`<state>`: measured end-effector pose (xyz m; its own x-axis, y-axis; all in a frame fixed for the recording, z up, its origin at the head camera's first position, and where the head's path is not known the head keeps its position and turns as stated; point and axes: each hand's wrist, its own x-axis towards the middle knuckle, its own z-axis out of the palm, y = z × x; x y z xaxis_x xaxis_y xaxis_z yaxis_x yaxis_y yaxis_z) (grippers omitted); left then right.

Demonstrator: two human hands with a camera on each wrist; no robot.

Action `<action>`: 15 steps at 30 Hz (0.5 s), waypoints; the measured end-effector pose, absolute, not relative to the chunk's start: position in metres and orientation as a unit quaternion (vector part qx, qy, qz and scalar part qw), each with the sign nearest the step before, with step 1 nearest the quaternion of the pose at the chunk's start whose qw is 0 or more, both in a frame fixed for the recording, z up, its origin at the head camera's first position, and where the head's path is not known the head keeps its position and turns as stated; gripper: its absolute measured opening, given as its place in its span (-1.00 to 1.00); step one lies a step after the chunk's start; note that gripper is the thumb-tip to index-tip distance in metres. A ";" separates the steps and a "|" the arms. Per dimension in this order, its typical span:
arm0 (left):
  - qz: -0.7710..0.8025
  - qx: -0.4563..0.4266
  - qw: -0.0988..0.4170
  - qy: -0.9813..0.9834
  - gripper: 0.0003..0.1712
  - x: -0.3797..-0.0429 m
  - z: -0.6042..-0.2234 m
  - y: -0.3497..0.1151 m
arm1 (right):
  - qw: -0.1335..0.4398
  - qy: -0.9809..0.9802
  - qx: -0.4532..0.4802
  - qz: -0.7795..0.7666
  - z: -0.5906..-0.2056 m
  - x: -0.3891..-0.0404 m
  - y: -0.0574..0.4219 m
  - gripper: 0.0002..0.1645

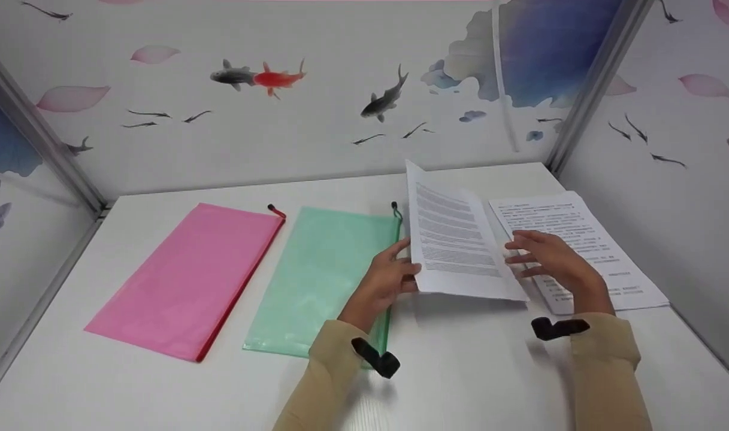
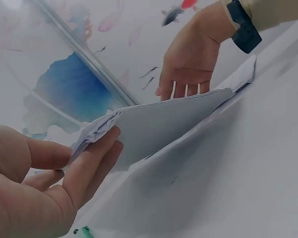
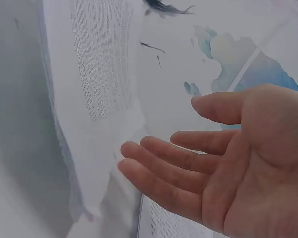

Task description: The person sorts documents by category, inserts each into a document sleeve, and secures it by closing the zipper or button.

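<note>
My left hand (image 1: pixel 388 276) pinches the left edge of a stack of printed paper (image 1: pixel 457 239), thumb on one face and fingers behind. The stack is tilted up off the table, and its sheets bow a little in the left wrist view. Just right of it is my right hand (image 3: pixel 228 163), fingers fairly straight and spread, holding nothing; a gap shows between its fingertips and the paper in the right wrist view. Under and beyond that hand lies a second stack of printed paper (image 1: pixel 604 257), flat on the table.
A green zip pouch (image 1: pixel 322 269) lies flat, partly beneath my left forearm. Further left is a pink zip pouch (image 1: pixel 184 275). The white table (image 1: pixel 472 371) meets patterned wall panels (image 1: pixel 328 131) at the back and sides.
</note>
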<state>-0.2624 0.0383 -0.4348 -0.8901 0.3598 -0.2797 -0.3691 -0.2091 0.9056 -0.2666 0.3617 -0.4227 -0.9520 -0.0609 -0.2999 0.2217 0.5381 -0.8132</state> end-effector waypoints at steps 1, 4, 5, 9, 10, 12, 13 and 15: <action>0.779 -0.003 0.232 0.582 -0.20 -0.263 -0.434 0.035 | 0.143 0.862 0.049 -0.483 -0.422 -0.267 0.360 -0.11; 0.782 -0.001 0.228 0.580 -0.21 -0.266 -0.431 0.028 | 0.130 0.858 0.067 -0.493 -0.422 -0.270 0.355 -0.09; 0.784 0.002 0.229 0.577 -0.22 -0.267 -0.430 0.026 | 0.128 0.855 0.073 -0.497 -0.422 -0.271 0.353 -0.09; 0.785 0.017 0.240 0.571 -0.22 -0.270 -0.429 0.019 | 0.130 0.843 0.087 -0.514 -0.421 -0.273 0.350 -0.08; 0.784 0.018 0.241 0.571 -0.23 -0.270 -0.429 0.017 | 0.131 0.839 0.086 -0.520 -0.421 -0.272 0.350 -0.08; 0.782 0.020 0.241 0.574 -0.24 -0.271 -0.428 0.014 | 0.132 0.828 0.080 -0.538 -0.420 -0.272 0.350 -0.09; 0.782 0.019 0.240 0.575 -0.24 -0.272 -0.428 0.013 | 0.132 0.821 0.075 -0.551 -0.419 -0.272 0.351 -0.11; 0.779 0.017 0.239 0.579 -0.25 -0.273 -0.428 0.011 | 0.132 0.803 0.064 -0.578 -0.418 -0.272 0.352 -0.13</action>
